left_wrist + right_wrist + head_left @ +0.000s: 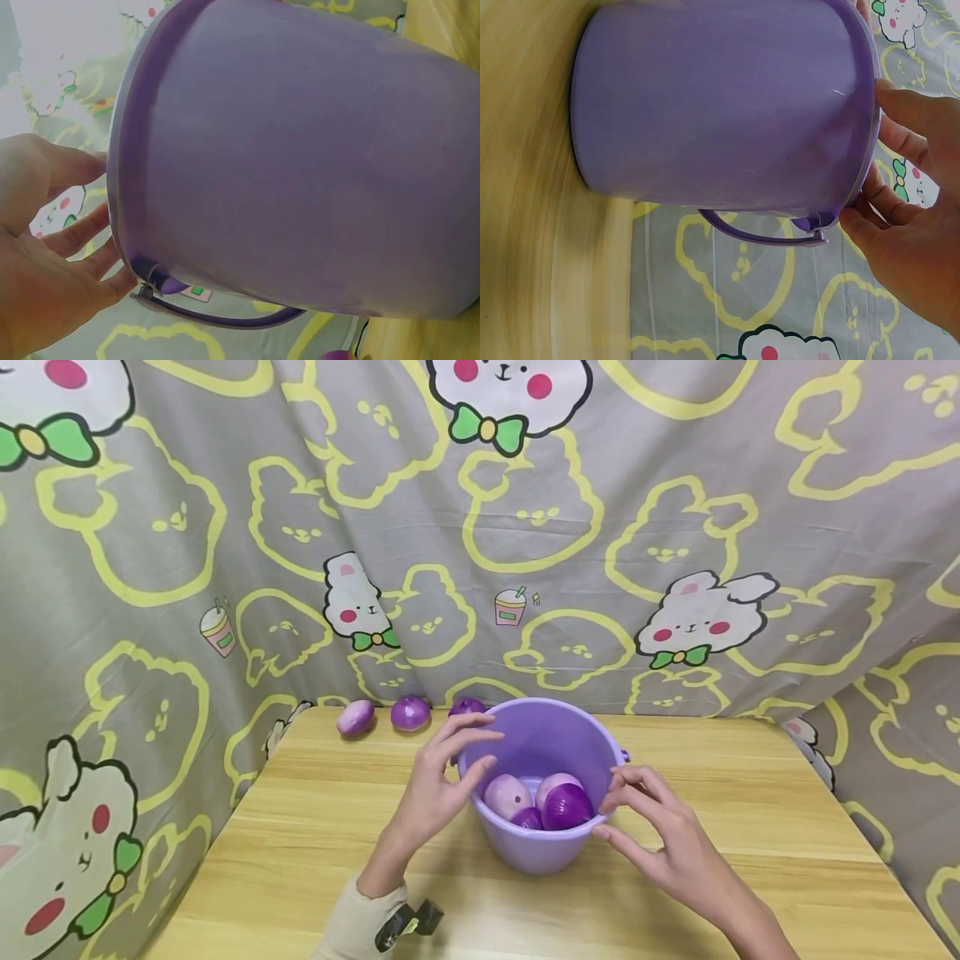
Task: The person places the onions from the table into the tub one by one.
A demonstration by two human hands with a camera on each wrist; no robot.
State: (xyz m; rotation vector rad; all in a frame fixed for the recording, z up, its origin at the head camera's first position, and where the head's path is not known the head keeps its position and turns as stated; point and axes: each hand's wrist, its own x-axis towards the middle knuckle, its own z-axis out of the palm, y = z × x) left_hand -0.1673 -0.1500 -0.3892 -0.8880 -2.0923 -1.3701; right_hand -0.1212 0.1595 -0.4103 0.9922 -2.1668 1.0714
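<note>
A purple bucket (525,852) stands upright on the table with several red onions (567,807) in the bottom, some pale and some deep purple. At the bucket's left rim is my left hand (435,777), fingers spread and lightly bent, the tips reaching over the opening. My right hand (671,835) is at the right rim, its thumb by the outer edge and its curved fingertips right at the lip. In the right wrist view, the thumb overlaps the rim near the bucket handle (769,240), which hangs down on the far side. Neither hand has an onion.
Three more red onions lie along the table's back edge: a paler one (356,718), a deep purple one (410,714) and another (467,705) partly behind the bucket. A cartoon-print curtain (540,543) hangs behind and beside the wooden table (300,852).
</note>
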